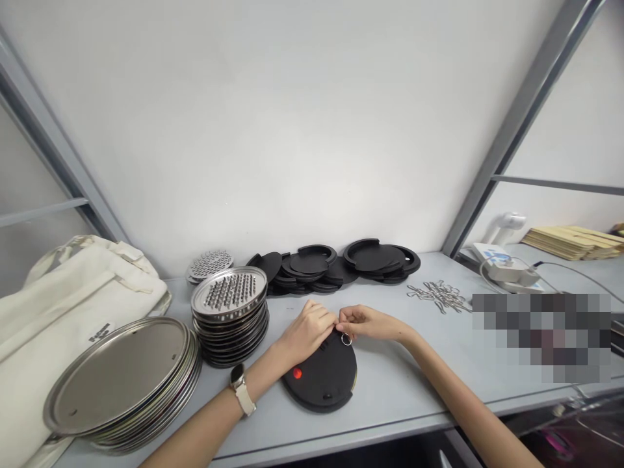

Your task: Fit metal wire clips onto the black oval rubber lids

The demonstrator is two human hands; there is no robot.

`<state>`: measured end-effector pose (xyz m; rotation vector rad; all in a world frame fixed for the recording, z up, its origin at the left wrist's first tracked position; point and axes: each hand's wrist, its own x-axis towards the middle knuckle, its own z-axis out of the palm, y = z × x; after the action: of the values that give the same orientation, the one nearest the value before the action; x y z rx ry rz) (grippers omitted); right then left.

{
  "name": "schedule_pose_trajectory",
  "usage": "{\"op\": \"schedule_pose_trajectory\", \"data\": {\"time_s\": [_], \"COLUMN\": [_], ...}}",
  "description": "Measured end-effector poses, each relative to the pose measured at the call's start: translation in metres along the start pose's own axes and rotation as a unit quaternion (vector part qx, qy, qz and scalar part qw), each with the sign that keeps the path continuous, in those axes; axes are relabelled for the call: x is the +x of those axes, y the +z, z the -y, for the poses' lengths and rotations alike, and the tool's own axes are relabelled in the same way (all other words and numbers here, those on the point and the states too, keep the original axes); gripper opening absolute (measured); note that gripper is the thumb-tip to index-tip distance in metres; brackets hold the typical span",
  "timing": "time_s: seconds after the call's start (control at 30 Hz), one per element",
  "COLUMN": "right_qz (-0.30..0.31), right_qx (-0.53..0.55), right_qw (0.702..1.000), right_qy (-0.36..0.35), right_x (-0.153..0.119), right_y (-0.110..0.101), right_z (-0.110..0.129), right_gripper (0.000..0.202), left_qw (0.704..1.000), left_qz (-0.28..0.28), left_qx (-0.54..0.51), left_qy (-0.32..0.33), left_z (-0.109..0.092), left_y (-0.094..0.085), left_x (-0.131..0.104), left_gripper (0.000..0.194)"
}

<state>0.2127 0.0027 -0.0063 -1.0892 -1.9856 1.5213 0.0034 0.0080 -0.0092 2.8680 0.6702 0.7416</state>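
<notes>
A black round plastic disc (326,377) with a small red-orange dot lies near the table's front edge. My left hand (309,330), with a watch on its wrist, rests over the disc's far side, its fingers closed at the far edge. My right hand (363,322) pinches close beside it at the same edge. A small metal ring (346,338) hangs at my right fingertips, against the disc's rim. The part of it between my fingers is hidden.
Stacked oval metal plates (121,377) and round metal grater plates (229,292) stand to the left, beside a cream cloth bag (73,286). Black plastic rings and discs (312,260) lie along the wall. Wire clips (439,296) are heaped at right, near a power strip (521,276).
</notes>
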Motion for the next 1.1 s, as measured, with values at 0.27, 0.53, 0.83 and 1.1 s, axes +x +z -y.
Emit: {"op": "schedule_pose_trajectory", "data": {"time_s": [0.27, 0.53, 0.83, 1.1], "right_qz": [0.013, 0.010, 0.016, 0.026], "right_qx": [0.029, 0.052, 0.047, 0.046], "right_qw": [0.999, 0.999, 0.999, 0.999], "right_qy": [-0.005, -0.002, 0.001, -0.008], "right_x": [0.0001, 0.0015, -0.0006, -0.0019], "right_y": [-0.0006, -0.0004, -0.0002, -0.0002], "right_z": [-0.0006, 0.0000, 0.0008, 0.0031], "right_gripper": [0.040, 0.041, 0.040, 0.040], "left_qw": [1.000, 1.000, 1.000, 1.000], "left_qz": [0.015, 0.015, 0.008, 0.016], "left_qx": [0.003, 0.021, 0.015, 0.021], "left_qy": [0.007, 0.018, 0.015, 0.016], "left_z": [0.0006, -0.0021, -0.0018, -0.0002], "left_y": [-0.0016, -0.0017, -0.0008, -0.0001], "left_x": [-0.0006, -0.0003, 0.0000, -0.0012], "left_gripper": [0.024, 0.021, 0.019, 0.021]}}
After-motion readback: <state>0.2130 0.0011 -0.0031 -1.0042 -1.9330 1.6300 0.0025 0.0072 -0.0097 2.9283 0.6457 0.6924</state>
